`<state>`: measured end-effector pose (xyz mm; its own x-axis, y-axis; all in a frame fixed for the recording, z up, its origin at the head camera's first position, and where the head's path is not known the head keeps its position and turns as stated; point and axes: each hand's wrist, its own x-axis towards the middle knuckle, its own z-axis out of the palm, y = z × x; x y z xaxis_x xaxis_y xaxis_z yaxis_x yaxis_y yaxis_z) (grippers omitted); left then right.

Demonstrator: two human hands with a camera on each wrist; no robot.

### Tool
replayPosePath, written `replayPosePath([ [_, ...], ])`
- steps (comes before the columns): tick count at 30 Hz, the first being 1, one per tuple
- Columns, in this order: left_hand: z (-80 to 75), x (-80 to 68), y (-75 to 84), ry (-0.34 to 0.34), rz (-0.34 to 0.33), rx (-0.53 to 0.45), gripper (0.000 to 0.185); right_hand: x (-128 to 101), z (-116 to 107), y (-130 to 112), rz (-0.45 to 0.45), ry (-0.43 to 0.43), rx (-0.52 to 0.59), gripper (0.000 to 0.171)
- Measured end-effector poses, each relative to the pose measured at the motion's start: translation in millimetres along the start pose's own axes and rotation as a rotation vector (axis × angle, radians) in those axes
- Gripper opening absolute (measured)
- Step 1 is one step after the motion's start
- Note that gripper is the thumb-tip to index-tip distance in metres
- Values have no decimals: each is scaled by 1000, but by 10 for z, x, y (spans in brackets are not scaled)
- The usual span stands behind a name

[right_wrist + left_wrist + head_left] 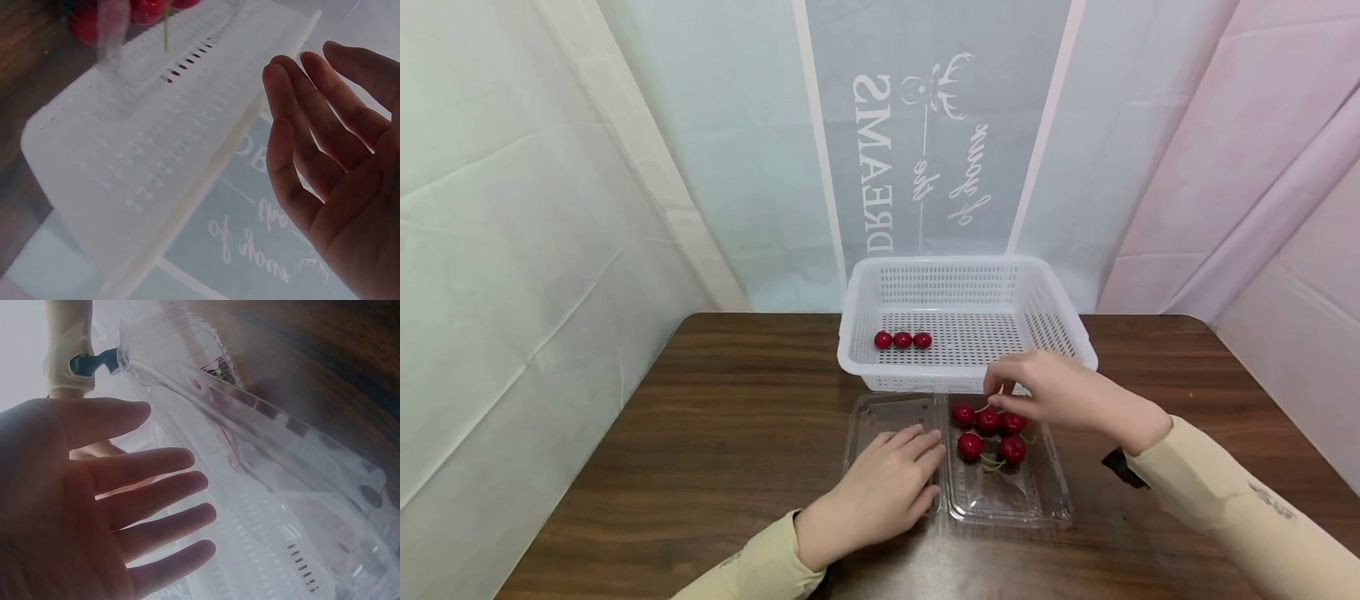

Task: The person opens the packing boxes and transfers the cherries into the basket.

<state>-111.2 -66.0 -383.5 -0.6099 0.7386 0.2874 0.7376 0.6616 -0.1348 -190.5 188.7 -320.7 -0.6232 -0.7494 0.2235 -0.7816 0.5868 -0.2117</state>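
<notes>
Big brown table (715, 417) fills the view, pale curtains (550, 208) draped all round it. At the far middle sits a white basket (1075, 333) with slotted walls, and three red cherries (902, 340) line up in a row on its floor, left of centre. Just in front of the basket, touching or nearly touching its near wall, lies a clear plastic box (1045, 500), opened flat with its lid (880, 412) to the left. Five more cherries (988, 433) cluster in the box's right half, green stems trailing. Left hand (883, 492) rests flat on the lid side, fingers (169, 494) straight and slightly spread, holding nothing. Right hand (1060, 392) hovers over the cherries in the box, at the basket's near rim; from the head view, thumb and forefinger seem to pinch a stem right above the top cherries, while the wrist view shows the other fingers (300, 125) loosely extended. Cream sleeves (1225, 500) cover both forearms.
</notes>
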Motion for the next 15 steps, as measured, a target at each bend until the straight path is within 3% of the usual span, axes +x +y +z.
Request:
replayPosePath([
  [10,-10,8,11,-20,-3,2,40,-108,157,46,6,-58,55,4],
  [15,-11,9,8,-28,-4,6,40,-142,205,42,5,-78,65,10],
])
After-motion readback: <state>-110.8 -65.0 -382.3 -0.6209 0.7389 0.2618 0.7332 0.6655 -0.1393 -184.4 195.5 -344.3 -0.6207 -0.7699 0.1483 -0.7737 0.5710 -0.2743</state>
